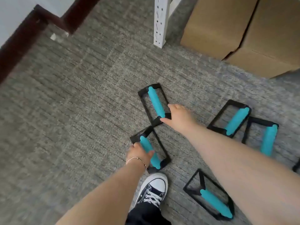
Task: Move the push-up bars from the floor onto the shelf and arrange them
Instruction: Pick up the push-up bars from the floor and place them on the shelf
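– Lying on the grey carpeted floor (73, 103), how many push-up bars can be counted?
– Five are plainly seen, each a black frame with a teal handle. A white perforated shelf post (160, 21) is seen at the top, beside two cardboard boxes (219, 25).
– What is held by the left hand (139, 153)?
– The nearer bar (144, 142) is gripped. The fingers (150, 152) are curled round the middle of its teal handle, and a thin bracelet (136, 159) is worn at the wrist. A black-and-white shoe (154, 189) is planted just behind this bar.
– And the right hand (178, 117)?
– It is laid over the near end of the handle of the farther bar (155, 101), with a finger on either side. Whether the grip is closed cannot be told, since the rest is hidden by the back of the hand.
– Where are the others found?
– A third bar (237, 121) and a fourth bar (267, 140) are set side by side to the right, and a fifth bar (212, 202) is seen below the right forearm. The two handled bars are placed almost corner to corner.
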`<control>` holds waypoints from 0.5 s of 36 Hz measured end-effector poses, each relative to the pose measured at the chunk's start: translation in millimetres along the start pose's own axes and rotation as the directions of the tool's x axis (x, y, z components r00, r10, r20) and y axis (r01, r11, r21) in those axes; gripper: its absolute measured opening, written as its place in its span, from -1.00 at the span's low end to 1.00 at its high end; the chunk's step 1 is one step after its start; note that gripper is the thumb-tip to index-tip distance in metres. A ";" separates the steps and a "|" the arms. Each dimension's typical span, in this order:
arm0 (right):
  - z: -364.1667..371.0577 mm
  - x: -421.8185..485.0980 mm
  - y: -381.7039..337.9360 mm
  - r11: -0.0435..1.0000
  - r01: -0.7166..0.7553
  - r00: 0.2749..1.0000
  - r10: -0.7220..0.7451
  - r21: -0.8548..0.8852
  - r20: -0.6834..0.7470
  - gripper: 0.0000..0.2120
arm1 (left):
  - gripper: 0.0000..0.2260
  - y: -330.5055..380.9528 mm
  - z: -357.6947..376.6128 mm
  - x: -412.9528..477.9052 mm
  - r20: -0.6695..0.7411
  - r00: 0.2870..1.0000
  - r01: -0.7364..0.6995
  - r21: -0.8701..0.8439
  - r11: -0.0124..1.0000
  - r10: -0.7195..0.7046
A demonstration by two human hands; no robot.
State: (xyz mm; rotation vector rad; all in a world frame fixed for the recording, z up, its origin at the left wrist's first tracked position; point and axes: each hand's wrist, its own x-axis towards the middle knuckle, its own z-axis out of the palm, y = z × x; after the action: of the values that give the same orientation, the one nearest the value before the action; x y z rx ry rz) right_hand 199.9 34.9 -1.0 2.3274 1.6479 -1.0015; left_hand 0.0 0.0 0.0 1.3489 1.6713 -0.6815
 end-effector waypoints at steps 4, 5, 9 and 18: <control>29.1 27.2 -5.1 0.989 -0.037 0.999 0.040 0.143 -0.013 -0.39 | -0.37 -4.6 19.5 26.0 0.064 0.996 0.064 -0.157 0.986 -0.054; 36.8 33.6 -5.1 0.982 -0.051 0.998 0.054 0.182 -0.012 -0.44 | -0.38 -6.2 25.7 30.4 0.082 0.995 0.068 -0.197 0.978 -0.053; 49.7 44.4 -10.7 0.946 -0.160 0.987 0.158 0.284 0.029 -0.58 | -0.37 -10.3 39.4 35.7 0.085 0.996 0.062 -0.283 0.957 -0.040; 24.9 8.9 -10.4 0.896 -0.164 0.983 0.182 0.413 -0.004 -0.70 | -0.61 -5.9 9.9 2.8 0.041 0.999 0.033 -0.434 0.900 -0.017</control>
State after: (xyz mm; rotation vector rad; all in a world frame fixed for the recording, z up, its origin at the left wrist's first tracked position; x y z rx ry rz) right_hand 181.4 34.9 -22.6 2.7144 1.3076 -1.3785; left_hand -3.0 -8.5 -7.8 0.9885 1.6889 -0.3131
